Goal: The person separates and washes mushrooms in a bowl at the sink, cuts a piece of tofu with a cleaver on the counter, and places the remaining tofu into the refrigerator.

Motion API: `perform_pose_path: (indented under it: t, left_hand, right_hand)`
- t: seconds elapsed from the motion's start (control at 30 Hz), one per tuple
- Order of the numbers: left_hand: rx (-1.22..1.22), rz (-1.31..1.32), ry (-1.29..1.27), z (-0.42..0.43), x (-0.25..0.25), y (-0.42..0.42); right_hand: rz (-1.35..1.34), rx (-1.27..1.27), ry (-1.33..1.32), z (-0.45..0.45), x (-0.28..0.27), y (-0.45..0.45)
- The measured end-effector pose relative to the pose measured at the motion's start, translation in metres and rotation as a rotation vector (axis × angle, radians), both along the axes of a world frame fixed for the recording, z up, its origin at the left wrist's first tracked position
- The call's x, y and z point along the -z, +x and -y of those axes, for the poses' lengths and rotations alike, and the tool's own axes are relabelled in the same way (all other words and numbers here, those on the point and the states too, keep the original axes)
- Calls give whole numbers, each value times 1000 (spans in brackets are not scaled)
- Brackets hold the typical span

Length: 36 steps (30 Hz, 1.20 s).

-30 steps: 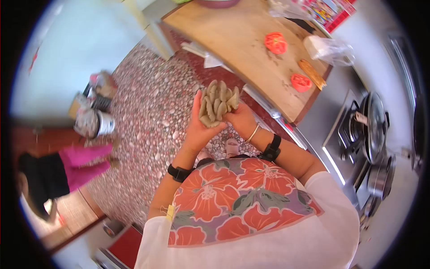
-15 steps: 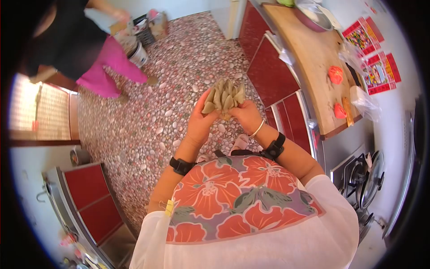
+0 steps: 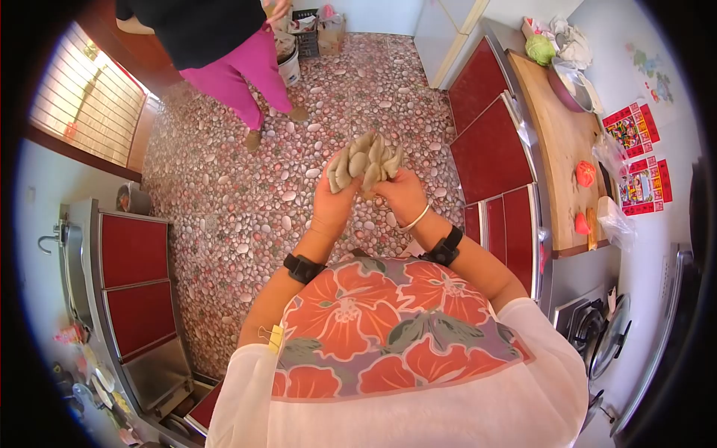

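Between my two hands is a cluster of greyish-brown oyster mushrooms (image 3: 364, 162), held up in front of my body over the pebble-patterned floor. My left hand (image 3: 333, 196) grips the cluster from its left side, thumb pressed near the base. On the other side my right hand (image 3: 403, 196) has its fingers closed on the lower right of the same clump. The caps fan upward and away from me. Parts of the fingers are hidden behind the mushrooms.
To the right runs a counter with a wooden board (image 3: 539, 138), bearing a tomato (image 3: 585, 173), a cabbage (image 3: 540, 49) and a bowl (image 3: 571, 86). A gas stove (image 3: 590, 321) is nearer. Another person (image 3: 224, 63) stands at upper left by a bucket (image 3: 290, 69). A sink (image 3: 75, 261) is left.
My view has turned, so the counter, stove and other person appear shifted. The mushroom cluster is tilted differently and stays in both hands. The other person is standing more upright.
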<state>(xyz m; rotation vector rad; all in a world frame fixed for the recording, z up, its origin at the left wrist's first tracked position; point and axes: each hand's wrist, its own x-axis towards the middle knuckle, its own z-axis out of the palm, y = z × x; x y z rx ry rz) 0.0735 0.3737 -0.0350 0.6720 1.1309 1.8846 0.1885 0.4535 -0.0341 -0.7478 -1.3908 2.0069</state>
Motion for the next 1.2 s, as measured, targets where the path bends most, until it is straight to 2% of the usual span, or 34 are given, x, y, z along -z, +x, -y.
perform_pose_path:
  t: [0.23,0.43,0.53,0.67,0.77,0.83,0.93,0.97,1.03,1.1,1.13,1.2]
  left_hand:
    - [-27,16,32,3,-5,-7]
    - [-43,305,-8,-4,-18,-2]
    - [-56,339,12,-5,-20,0]
    - [84,548,72,-6,-5,-19]
    - [173,663,82,-4,-3,-22]
    - [243,845,128,-6,26,-28]
    - [273,825,105,-11,36,-36]
    - [371,827,143,-12,37,-40]
    - [199,825,28,-13,37,-41]
    - [225,772,18,-14,53,-57]
    - [207,738,-2,-14,55,-62]
    - [185,697,-26,-14,56,-72]
  right_hand:
    - [-80,41,-106,9,-16,-8]
    - [-125,132,-180,7,-13,-10]
    - [-223,159,-289,6,-14,-10]
    - [-314,223,-409,4,-22,-7]
    - [-233,164,-380,-2,-33,4]
    - [-206,90,-350,-7,-11,10]
    - [-220,139,-244,-46,4,47]
    - [-167,233,-203,-63,-11,73]
    - [-64,345,-170,-90,-40,110]
    - [-7,526,-26,-138,-50,163]
    - [-138,630,15,-169,-42,191]
    - [-5,888,37,-206,-70,243]
